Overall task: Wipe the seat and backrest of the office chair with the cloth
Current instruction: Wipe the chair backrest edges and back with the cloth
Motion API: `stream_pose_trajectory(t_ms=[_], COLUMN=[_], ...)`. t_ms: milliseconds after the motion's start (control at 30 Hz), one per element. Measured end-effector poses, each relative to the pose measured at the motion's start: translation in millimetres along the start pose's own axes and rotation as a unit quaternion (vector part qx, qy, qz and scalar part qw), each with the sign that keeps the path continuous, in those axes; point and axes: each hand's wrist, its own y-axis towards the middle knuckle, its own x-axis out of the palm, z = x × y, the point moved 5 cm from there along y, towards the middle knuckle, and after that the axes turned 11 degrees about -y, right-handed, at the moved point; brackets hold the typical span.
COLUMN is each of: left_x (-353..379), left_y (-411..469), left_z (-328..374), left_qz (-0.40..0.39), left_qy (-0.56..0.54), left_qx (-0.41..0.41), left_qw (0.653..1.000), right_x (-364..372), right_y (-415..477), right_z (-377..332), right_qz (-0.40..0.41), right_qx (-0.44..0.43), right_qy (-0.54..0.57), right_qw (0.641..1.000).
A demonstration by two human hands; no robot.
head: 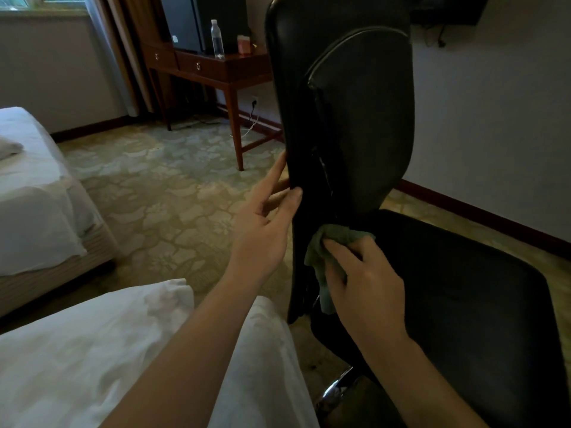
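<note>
White bedding (92, 350) at 7 o'clock, nearest the camera; both bare forearms reach out over it.

Right hand (364, 273), at 5 o'clock from centre: grip closed on a green cloth (338, 235), fingers curled over the bunched fabric, one end hanging below the hand. Cloth sits in the crease where the black seat (463, 288) meets the backrest (355, 118), touching both.

Left hand (265, 217), near centre: grip spread, fingers straight. Thumb tip on the front of the backrest's left edge, index finger lying along that edge; nothing enclosed.

Seat extends toward 4 o'clock. Backrest stands upright toward 12 to 1 o'clock, with a raised stitched panel. Chrome base part (336, 387) shows under the seat at 6 o'clock.

Patterned carpet (154, 180) at 9 to 10 o'clock. Second bed (31, 196), white sheets, at 9 o'clock.

Farther off, at 11 o'clock: wooden desk (222, 61) against the wall. It carries a clear bottle (217, 38), upright, and a pink box (244, 44) near it. Wall socket (254, 103) with a white cable under the desk. Curtain (123, 41) at 10 to 11 o'clock.
</note>
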Motion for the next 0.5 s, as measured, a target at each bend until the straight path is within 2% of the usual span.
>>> stream_pose_trajectory(t_ms=[100,267,500], left_x=[0.4,0.5,2.7], left_y=[1.3,2.7,1.2], left_z=[-1.1,-0.6,2.6], left_qz=[0.024,0.044,0.053], left_qy=[0.004,-0.026,-0.014], left_qx=[0.005,0.001,0.011], left_qw=[1.000,0.999,0.998], right_x=[-6.8,-24.9,-16.0], right_y=[3.5,34.7,44.6], right_z=[3.7,-13.7,-31.8], right_qz=[0.037,0.067,0.025], right_qx=[0.011,-0.017,-0.013], right_qy=[0.025,0.004,-0.043], right_qw=[0.999,0.998,0.999])
